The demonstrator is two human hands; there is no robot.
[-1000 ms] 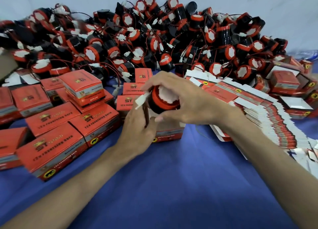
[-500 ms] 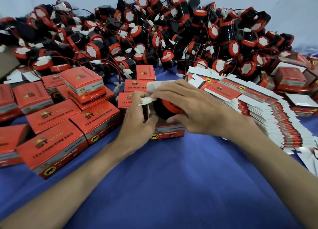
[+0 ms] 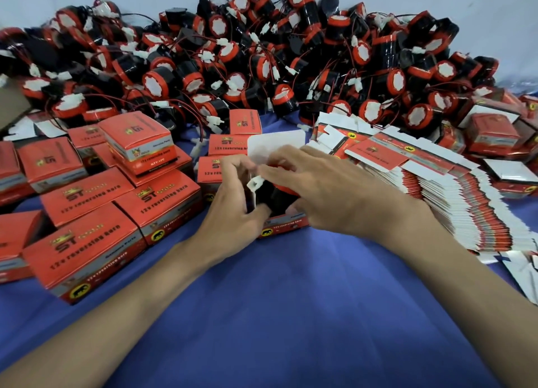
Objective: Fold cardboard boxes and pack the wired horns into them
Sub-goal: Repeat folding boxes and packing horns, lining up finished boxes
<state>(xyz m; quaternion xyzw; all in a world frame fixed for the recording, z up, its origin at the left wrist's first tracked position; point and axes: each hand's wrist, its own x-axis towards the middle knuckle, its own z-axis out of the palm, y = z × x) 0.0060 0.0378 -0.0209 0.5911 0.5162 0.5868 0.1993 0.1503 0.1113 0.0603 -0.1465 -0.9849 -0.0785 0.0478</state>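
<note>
Downward is where the horn (image 3: 275,197) has gone. The view from a second ago has it held clear above the carton with its white face showing. Now its black body sits sunk between the walls of the open box (image 3: 286,224), with only a strip of red rim showing under our right hand (image 3: 334,195).

That hand lies over the top, its fingers (image 3: 279,169) spread and only slightly bent across the horn, while the thumb hooks in at the near side. We judge it is pressing as much as gripping. Our left hand (image 3: 233,210) curls round the box's left wall, thumb at the front, steadying it on the blue tabletop (image 3: 291,315).

We see the white connector (image 3: 256,183) sticking up between the two hands, not yet tucked in, and the lid flap (image 3: 275,143) standing upright behind. For the task this means the horn is nearly seated. What remains, we think, is folding the wire and plug inside and closing the flap.

Closed boxes (image 3: 87,236) lie at our left, the stack of flat boxes (image 3: 436,195) at our right, and the pile of loose horns (image 3: 262,61) beyond.
</note>
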